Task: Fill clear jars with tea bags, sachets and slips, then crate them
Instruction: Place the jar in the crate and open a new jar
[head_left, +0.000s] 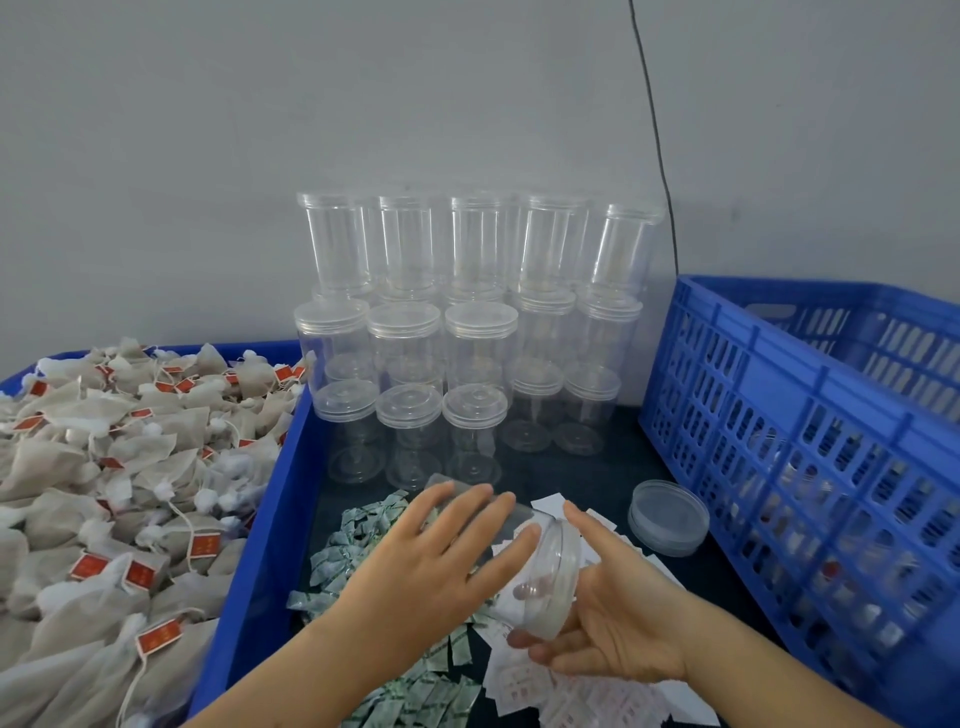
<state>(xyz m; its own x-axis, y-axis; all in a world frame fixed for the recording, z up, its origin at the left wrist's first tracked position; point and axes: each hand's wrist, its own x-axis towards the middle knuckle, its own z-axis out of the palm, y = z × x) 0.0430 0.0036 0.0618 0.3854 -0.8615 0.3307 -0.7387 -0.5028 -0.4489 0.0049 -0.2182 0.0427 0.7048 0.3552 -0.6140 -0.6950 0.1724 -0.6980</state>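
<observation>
I hold the clear jar (498, 540) on its side above the worktop's near edge, its long axis running leftward from its lid (558, 582), my left hand (447, 551) wrapping the body and my right hand (613, 618) gripping the lid, which I judge comes off rightward.

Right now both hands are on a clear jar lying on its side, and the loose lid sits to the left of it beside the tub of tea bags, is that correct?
Not quite. The head view shows the loose lid to the right of the clear jar, beside the blue crate, not by the tub of tea bags. The rest holds: the left hand and right hand both hold the jar on its side.
</observation>
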